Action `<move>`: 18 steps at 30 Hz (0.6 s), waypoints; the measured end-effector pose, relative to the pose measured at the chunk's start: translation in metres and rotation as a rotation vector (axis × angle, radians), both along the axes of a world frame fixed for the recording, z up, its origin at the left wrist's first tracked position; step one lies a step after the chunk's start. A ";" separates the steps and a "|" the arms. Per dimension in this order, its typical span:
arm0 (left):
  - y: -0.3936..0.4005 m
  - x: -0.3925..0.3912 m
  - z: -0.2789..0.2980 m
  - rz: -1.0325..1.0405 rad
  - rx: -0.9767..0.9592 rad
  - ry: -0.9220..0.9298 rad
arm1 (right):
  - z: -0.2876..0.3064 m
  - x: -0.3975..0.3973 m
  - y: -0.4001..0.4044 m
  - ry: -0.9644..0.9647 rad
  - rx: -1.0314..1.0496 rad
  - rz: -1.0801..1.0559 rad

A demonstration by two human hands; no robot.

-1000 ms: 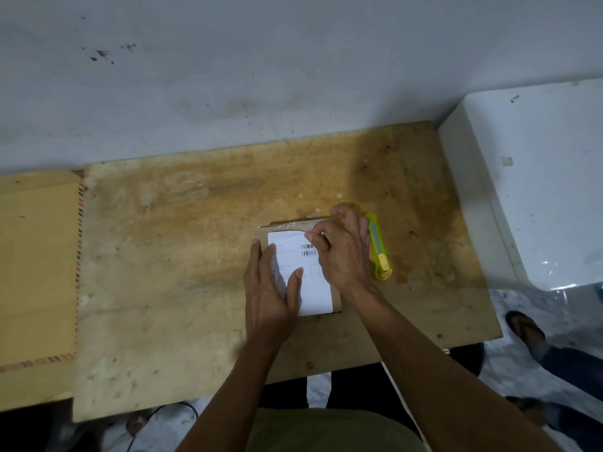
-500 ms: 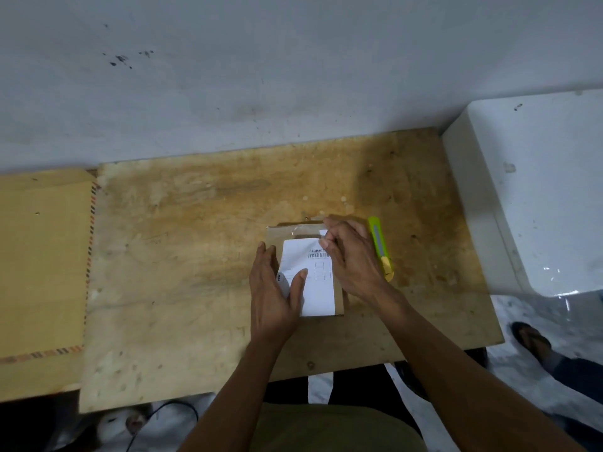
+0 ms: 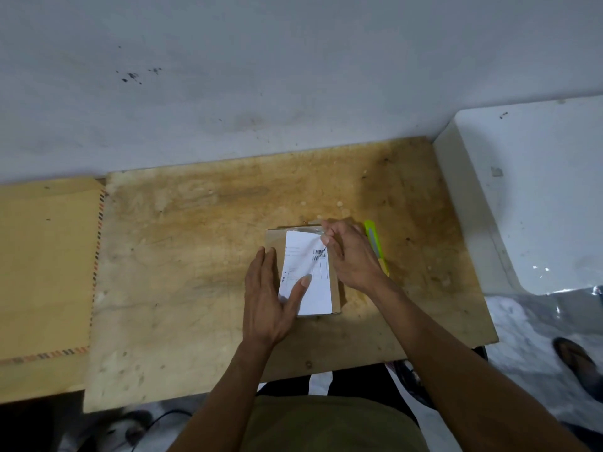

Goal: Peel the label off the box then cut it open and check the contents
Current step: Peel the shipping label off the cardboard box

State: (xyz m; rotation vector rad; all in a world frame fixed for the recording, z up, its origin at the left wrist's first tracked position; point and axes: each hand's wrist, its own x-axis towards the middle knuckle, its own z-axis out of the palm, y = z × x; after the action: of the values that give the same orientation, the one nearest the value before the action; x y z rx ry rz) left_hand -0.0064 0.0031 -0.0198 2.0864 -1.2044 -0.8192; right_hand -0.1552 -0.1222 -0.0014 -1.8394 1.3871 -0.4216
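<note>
A small brown cardboard box [image 3: 274, 239] lies flat on the worn wooden board [image 3: 182, 256]. A white shipping label [image 3: 301, 256] with a barcode covers most of its top. My left hand [image 3: 267, 295] lies flat on the box's left side, thumb pressing on the label. My right hand [image 3: 350, 256] pinches the label's far right corner, which looks slightly lifted. A lime-green utility knife [image 3: 375, 243] lies on the board just right of the box, partly behind my right hand.
A yellow mat or envelope with a striped border [image 3: 45, 272] lies to the left. A white block [image 3: 535, 197] stands at the right against the grey wall. Someone's sandalled foot [image 3: 577, 357] is on the floor at the right.
My right hand has shifted its fingers at the label's far right corner, and the corner has lifted a little. My left hand stays pressed on the box. The camera has tilted slightly.
</note>
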 end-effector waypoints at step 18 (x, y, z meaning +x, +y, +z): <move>0.007 0.004 -0.014 -0.079 0.010 -0.089 | 0.010 0.001 0.005 -0.129 -0.075 0.033</move>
State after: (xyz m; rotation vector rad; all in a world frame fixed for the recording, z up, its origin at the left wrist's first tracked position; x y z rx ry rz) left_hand -0.0021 0.0097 -0.0342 2.1152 -1.3396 -0.7762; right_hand -0.1545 -0.1169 0.0089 -1.8588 1.2670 -0.5719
